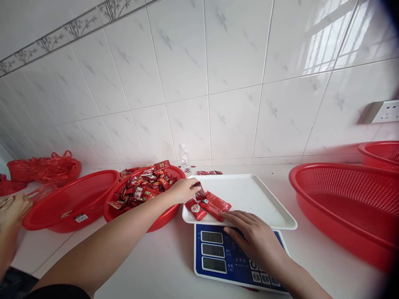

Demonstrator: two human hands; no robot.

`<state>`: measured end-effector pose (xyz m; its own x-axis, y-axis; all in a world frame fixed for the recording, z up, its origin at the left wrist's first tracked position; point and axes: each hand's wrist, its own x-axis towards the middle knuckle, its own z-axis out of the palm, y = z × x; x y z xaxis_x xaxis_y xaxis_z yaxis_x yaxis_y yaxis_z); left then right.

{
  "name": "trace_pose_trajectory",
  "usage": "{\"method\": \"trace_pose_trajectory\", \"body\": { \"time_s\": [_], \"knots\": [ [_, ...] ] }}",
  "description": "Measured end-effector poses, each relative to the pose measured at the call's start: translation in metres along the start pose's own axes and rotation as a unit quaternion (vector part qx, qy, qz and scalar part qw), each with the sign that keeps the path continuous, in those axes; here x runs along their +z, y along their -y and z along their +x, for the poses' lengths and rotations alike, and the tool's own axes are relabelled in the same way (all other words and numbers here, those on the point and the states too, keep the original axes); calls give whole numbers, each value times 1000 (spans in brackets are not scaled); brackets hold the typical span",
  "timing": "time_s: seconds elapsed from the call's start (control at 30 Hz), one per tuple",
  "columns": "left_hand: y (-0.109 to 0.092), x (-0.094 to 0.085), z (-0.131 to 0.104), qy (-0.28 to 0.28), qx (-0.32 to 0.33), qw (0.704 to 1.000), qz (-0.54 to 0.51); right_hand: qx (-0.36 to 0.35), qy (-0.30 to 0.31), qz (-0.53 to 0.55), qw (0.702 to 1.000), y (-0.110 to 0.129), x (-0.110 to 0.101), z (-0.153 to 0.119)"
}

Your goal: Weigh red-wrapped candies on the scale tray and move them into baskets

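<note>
My left hand [185,190] reaches over the left end of the white scale tray [268,199]. Its fingers pinch a small dark red snack packet [200,192]. Below it on the tray lie a red packet with a round pale label [196,209] and a longer bright red packet [218,203]. My right hand [258,234] is open above the blue digital scale [215,265], fingers stretched out, fingertips at the near end of the longer packet. That hand hides part of the keypad. Left of the tray, a red basket [162,224] is heaped with red-wrapped snacks [146,182].
Another red basket [81,207] stands further left, with a person's hand [14,211] beside it. Red plastic bags [50,166] lie at the back left. Large red baskets [343,224] stand on the right. A clear bottle [184,158] is near the tiled wall.
</note>
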<state>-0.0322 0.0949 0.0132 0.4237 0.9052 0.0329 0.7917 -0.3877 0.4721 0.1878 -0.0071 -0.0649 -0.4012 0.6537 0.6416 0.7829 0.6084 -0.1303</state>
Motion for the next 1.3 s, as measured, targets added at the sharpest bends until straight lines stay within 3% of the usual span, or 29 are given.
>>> {"method": "trace_pose_trajectory", "body": {
  "time_s": [0.17,0.27,0.37,0.5,0.6,0.7,1.03,1.3],
  "knots": [
    [0,6,6,-53,53,991,108,4,-5,8,1000,0,0,1],
    [12,-1,8,-75,65,987,124,2,-7,6,1000,1,0,1],
    [39,-22,7,-74,-23,983,167,2,-5,6,1000,1,0,0],
    [88,-54,-3,-21,-186,958,218,5,-11,10,1000,1,0,0],
    [116,-66,-8,12,-234,946,225,5,-14,9,1000,1,1,0],
    [130,-68,-9,27,-238,946,216,5,-8,5,1000,1,1,0],
    [149,-66,-12,-4,-210,964,165,-2,1,-9,1000,0,2,0],
    [135,-72,-8,-69,-213,961,159,1,-3,-7,1000,0,2,-1]
  ]
}}
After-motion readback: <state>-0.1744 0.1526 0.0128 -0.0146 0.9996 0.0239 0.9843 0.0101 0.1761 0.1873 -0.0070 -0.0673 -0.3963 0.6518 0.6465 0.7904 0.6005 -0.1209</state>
